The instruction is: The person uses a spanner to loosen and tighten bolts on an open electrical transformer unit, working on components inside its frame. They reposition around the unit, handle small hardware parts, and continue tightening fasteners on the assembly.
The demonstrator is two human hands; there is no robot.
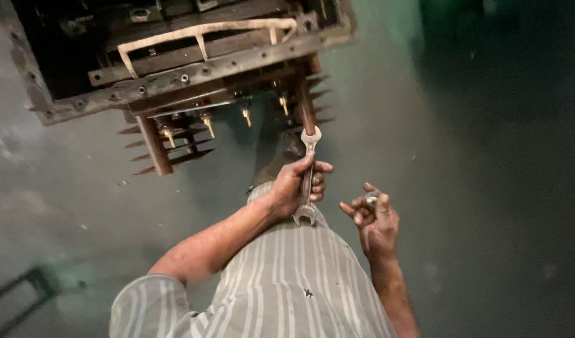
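Left hand (294, 188) grips the spanner (308, 178) just below the metal frame (193, 72); right hand (376, 219) sits right of it, apart, over the floor (475, 188).

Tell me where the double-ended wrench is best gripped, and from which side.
Grip the wrench on its flat middle shank, coming from its left, as the left hand does now. Both open ends stay free; the right hand pinches a small part beside it.

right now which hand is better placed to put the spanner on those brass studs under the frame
Probably the left hand: it grips the double-ended spanner, whose upper end points toward the brass studs. The right hand sits lower, pinching a small metal piece.
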